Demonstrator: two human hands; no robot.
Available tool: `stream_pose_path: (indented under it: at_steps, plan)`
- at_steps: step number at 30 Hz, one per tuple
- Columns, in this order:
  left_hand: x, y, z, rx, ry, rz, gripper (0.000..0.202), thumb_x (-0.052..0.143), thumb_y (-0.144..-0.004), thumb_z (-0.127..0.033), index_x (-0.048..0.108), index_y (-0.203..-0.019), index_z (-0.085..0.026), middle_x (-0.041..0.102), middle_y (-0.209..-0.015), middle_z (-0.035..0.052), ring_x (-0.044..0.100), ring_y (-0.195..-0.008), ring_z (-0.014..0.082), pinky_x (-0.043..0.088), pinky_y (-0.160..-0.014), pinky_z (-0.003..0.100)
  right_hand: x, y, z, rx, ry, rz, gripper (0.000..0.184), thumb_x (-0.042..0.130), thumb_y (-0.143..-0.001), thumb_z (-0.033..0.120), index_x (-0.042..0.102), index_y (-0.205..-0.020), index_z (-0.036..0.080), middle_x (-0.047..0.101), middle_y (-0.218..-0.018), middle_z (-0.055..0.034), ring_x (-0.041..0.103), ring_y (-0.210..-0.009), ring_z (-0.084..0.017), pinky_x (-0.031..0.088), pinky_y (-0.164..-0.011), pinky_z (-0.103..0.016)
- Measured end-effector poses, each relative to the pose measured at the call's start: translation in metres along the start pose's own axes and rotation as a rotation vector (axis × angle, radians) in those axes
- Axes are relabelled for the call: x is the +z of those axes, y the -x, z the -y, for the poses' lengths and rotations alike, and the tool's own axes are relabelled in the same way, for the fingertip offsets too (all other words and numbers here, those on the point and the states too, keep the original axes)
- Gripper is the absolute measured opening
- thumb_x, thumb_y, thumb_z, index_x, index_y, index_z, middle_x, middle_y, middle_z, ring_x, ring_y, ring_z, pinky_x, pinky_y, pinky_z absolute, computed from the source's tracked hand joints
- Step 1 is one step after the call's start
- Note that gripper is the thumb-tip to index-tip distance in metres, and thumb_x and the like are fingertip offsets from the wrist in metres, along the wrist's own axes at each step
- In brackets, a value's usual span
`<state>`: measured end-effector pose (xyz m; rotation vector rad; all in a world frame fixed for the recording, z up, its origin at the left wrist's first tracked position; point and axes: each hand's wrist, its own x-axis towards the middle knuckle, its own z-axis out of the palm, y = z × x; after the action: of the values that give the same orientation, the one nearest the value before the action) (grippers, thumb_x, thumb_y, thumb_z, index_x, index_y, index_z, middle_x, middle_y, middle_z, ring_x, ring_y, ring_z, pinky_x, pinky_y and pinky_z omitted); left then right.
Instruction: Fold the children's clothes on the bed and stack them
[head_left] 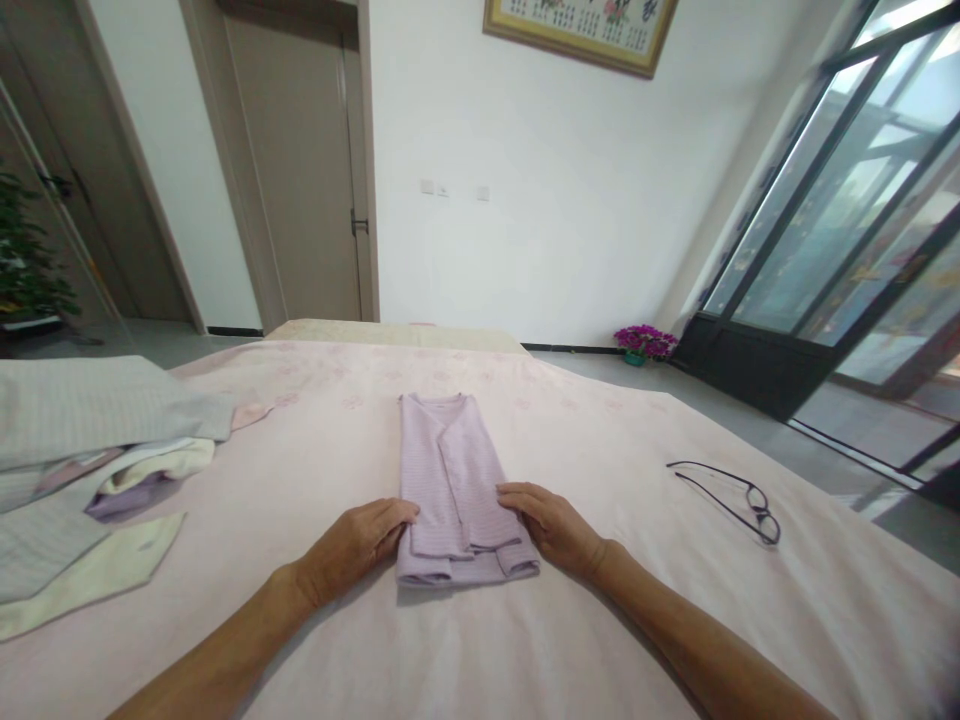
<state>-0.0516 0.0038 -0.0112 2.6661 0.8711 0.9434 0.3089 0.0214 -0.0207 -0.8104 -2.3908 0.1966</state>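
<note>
A lilac striped shirt lies folded into a narrow rectangle on the pink bed cover, its neckline at the far end. Its sleeves are tucked in, and the folded ends show at the near edge. My left hand grips the left side near the bottom, thumb on top of the cloth. On the opposite side my right hand has its fingers closed on the right edge. The undersides of both grips are hidden.
A pile of grey, cream and purple clothes lies to the left on the pink bed cover. Black-framed glasses rest to the right. Beyond the bed are a door, purple flowers and a glass door.
</note>
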Motion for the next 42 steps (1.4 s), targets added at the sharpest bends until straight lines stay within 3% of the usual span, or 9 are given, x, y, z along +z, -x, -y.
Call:
stream_pose_path:
  at_steps: [7,13,16,20,25,30,36,40,42]
  plan:
    - [0.001,0.002,-0.003,-0.043,0.04,0.08,0.032,0.04,-0.096,-0.011,0.06,-0.118,-0.022,0.065,-0.122,0.0079,0.059,-0.115,0.016,0.05,-0.102,0.036,-0.006,-0.005,0.004,-0.031,0.04,0.045,0.047,0.051,-0.093,0.022,0.051,-0.139,0.027,0.059,-0.133,-0.0128,0.058,-0.119,-0.022,0.05,-0.101,-0.04]
    - [-0.012,-0.004,-0.014,-0.055,0.019,0.021,0.027,0.046,-0.098,-0.036,0.067,-0.099,-0.019,0.07,-0.095,0.0084,0.062,-0.091,0.0188,0.053,-0.085,0.032,-0.023,-0.012,0.016,-0.021,0.057,0.113,0.032,0.047,-0.095,0.029,0.063,-0.122,0.029,0.069,-0.12,-0.0066,0.057,-0.121,-0.023,0.032,-0.114,-0.047]
    - [-0.017,-0.01,-0.017,-0.241,0.099,-0.065,0.035,0.045,-0.097,-0.043,0.069,-0.093,-0.019,0.069,-0.089,0.0071,0.062,-0.087,0.0202,0.051,-0.082,0.032,-0.026,-0.019,0.02,0.101,-0.055,0.11,0.031,0.042,-0.098,0.04,0.068,-0.11,0.028,0.071,-0.109,-0.0062,0.06,-0.112,-0.024,0.038,-0.108,-0.042]
    - [-0.01,-0.021,-0.005,-0.581,0.299,-0.136,0.041,0.044,-0.093,-0.049,0.068,-0.085,-0.016,0.066,-0.08,0.0046,0.061,-0.078,0.0198,0.048,-0.071,0.028,-0.014,-0.036,0.012,0.414,-0.25,0.053,0.04,0.035,-0.098,0.048,0.067,-0.098,0.023,0.07,-0.097,-0.0046,0.063,-0.093,-0.023,0.049,-0.086,-0.033]
    - [0.008,-0.035,0.028,-0.861,0.459,-0.111,0.044,0.045,-0.087,-0.058,0.055,-0.073,-0.017,0.048,-0.057,-0.0033,0.047,-0.054,0.0143,0.036,-0.051,0.024,0.01,-0.061,-0.012,0.671,-0.216,-0.015,0.037,0.038,-0.096,0.047,0.056,-0.077,0.02,0.061,-0.074,-0.0004,0.055,-0.073,-0.018,0.042,-0.065,-0.025]
    - [0.014,-0.044,0.053,-0.962,0.298,-0.032,0.037,0.047,-0.083,-0.054,0.053,-0.072,-0.02,0.049,-0.056,-0.0038,0.05,-0.053,0.0149,0.033,-0.05,0.024,0.019,-0.075,-0.028,0.751,-0.03,0.043,0.035,0.04,-0.096,0.043,0.049,-0.07,0.021,0.059,-0.071,0.0001,0.052,-0.07,-0.016,0.035,-0.064,-0.024]
    - [0.008,-0.055,0.06,-0.937,0.046,-0.026,0.041,0.041,-0.089,-0.054,0.061,-0.077,-0.021,0.069,-0.083,0.0055,0.063,-0.078,0.0212,0.038,-0.065,0.027,0.019,-0.085,-0.024,0.86,0.059,0.062,0.043,0.032,-0.1,0.049,0.057,-0.079,0.022,0.068,-0.087,-0.0042,0.06,-0.082,-0.018,0.035,-0.069,-0.026]
    - [0.006,-0.059,0.058,-1.013,-0.133,0.02,0.041,0.044,-0.089,-0.059,0.063,-0.079,-0.024,0.071,-0.084,0.0042,0.064,-0.078,0.0223,0.035,-0.061,0.028,0.02,-0.09,-0.021,0.958,0.164,0.053,0.034,0.045,-0.094,0.054,0.061,-0.089,0.024,0.07,-0.09,-0.0038,0.062,-0.083,-0.02,0.032,-0.066,-0.027]
    - [0.008,-0.059,0.058,-1.001,-0.178,-0.028,0.034,0.052,-0.087,-0.057,0.062,-0.088,-0.025,0.071,-0.085,0.0018,0.065,-0.079,0.021,0.036,-0.061,0.027,0.022,-0.089,-0.023,0.981,0.177,-0.001,0.031,0.054,-0.089,0.055,0.06,-0.098,0.025,0.07,-0.088,-0.002,0.062,-0.082,-0.02,0.031,-0.064,-0.026]
